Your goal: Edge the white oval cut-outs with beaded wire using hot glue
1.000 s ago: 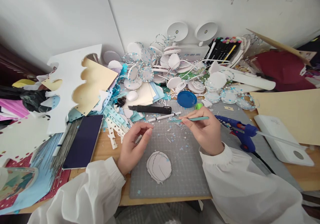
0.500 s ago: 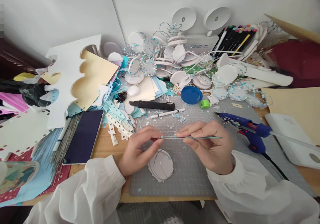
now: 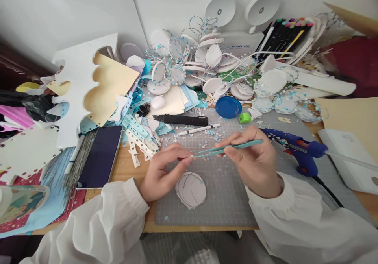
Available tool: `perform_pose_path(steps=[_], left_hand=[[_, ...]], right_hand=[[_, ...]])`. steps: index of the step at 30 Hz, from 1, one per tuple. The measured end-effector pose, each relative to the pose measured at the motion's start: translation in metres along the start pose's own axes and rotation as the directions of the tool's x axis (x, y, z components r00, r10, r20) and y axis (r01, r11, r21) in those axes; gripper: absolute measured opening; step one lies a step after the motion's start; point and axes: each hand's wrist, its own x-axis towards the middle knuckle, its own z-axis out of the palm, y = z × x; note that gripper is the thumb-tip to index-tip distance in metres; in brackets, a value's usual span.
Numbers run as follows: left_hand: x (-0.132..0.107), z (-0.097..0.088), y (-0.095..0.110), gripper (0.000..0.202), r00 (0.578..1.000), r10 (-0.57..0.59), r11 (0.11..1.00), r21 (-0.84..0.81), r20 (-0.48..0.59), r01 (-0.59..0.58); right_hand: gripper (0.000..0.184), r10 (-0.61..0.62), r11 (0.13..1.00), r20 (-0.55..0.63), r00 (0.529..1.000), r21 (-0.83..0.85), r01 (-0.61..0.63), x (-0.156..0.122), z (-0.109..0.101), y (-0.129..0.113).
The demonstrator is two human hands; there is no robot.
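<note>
My right hand (image 3: pixel 252 161) is closed around a pair of teal tweezers (image 3: pixel 230 147), whose parted tips point left. Those tips reach my left hand (image 3: pixel 168 169), where thumb and forefinger pinch a tiny pale piece (image 3: pixel 191 156), perhaps a paper cutout; its shape is too small to make out. Below, on the grey cutting mat (image 3: pixel 224 213), lies a round white disc (image 3: pixel 191 190) with thin wire loops on its face. Small star-like paper bits (image 3: pixel 203 141) are scattered on the mat beyond my hands.
A blue glue gun (image 3: pixel 301 150) lies right of my right hand. Behind are a black utility knife (image 3: pixel 181 119), a white pen (image 3: pixel 199 129), a blue lid (image 3: pixel 228 107) and piled white discs (image 3: pixel 212 85). A phone (image 3: pixel 100 157) and punched paper strips (image 3: pixel 138 142) lie left.
The tweezers have turned from edge-on to tilted, their rear end now higher and the two arms visibly apart. My right hand has risen slightly; my left keeps its pinch. The camera view has shifted slightly.
</note>
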Motion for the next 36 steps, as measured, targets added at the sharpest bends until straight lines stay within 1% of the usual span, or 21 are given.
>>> perform_pose_path(steps=[7, 14, 16, 18, 19, 20, 22, 24, 27, 29, 31, 33, 36], left_hand=[[0.0, -0.001, 0.001, 0.015, 0.999, -0.033, 0.999, 0.013, 0.03, 0.033], [0.0, 0.0, 0.0, 0.014, 0.999, -0.033, 0.999, 0.025, 0.028, 0.032], [0.0, 0.0, -0.002, 0.012, 0.999, -0.039, 0.993, 0.114, -0.009, 0.04], [0.001, 0.001, -0.005, 0.01, 0.997, -0.041, 0.958, 0.282, -0.068, 0.059], [0.001, 0.001, -0.007, 0.011, 0.995, -0.04, 0.927, 0.369, -0.093, 0.072], [0.001, 0.001, -0.008, 0.011, 0.994, -0.038, 0.892, 0.444, -0.107, 0.082], [0.002, 0.001, -0.011, 0.012, 0.993, -0.04, 0.837, 0.539, -0.114, 0.096], [0.001, 0.001, -0.012, 0.009, 0.992, -0.035, 0.817, 0.568, -0.125, 0.101], [0.001, 0.001, -0.012, 0.005, 0.988, -0.019, 0.828, 0.551, -0.156, 0.102], [0.001, 0.002, -0.011, 0.006, 0.986, -0.017, 0.842, 0.529, -0.165, 0.103], [0.001, 0.002, -0.008, 0.01, 0.986, -0.02, 0.858, 0.504, -0.166, 0.102], [0.001, 0.001, -0.005, 0.016, 0.983, -0.034, 0.879, 0.463, -0.178, 0.114], [0.0, -0.001, -0.001, 0.022, 0.976, -0.057, 0.908, 0.396, -0.211, 0.138]], right_hand=[[0.016, 0.02, 0.999, -0.01, 1.0, -0.033, -0.02, -0.001, 0.002, 0.0], [0.015, -0.032, 0.996, -0.027, 0.999, -0.081, 0.03, 0.0, 0.004, 0.0], [0.016, -0.079, 0.989, -0.071, 0.994, -0.134, 0.069, 0.001, 0.004, -0.001], [0.017, -0.163, 0.962, -0.113, 0.98, -0.237, 0.133, 0.003, 0.003, -0.001], [0.018, -0.199, 0.94, -0.113, 0.974, -0.302, 0.157, 0.004, 0.002, 0.0], [0.017, -0.219, 0.914, -0.096, 0.971, -0.367, 0.17, 0.005, 0.001, 0.0], [0.015, -0.203, 0.861, -0.021, 0.979, -0.48, 0.168, 0.008, -0.003, 0.0], [0.013, -0.153, 0.819, 0.061, 0.986, -0.551, 0.162, 0.01, -0.007, 0.0], [0.011, -0.132, 0.783, 0.143, 0.981, -0.592, 0.192, 0.013, -0.012, -0.003], [0.011, -0.135, 0.79, 0.169, 0.976, -0.576, 0.209, 0.013, -0.012, -0.004], [0.012, -0.136, 0.818, 0.189, 0.973, -0.532, 0.218, 0.012, -0.01, -0.002], [0.012, -0.131, 0.842, 0.229, 0.964, -0.488, 0.231, 0.009, -0.007, 0.001], [0.012, -0.127, 0.854, 0.298, 0.946, -0.452, 0.256, 0.006, -0.001, 0.01]])
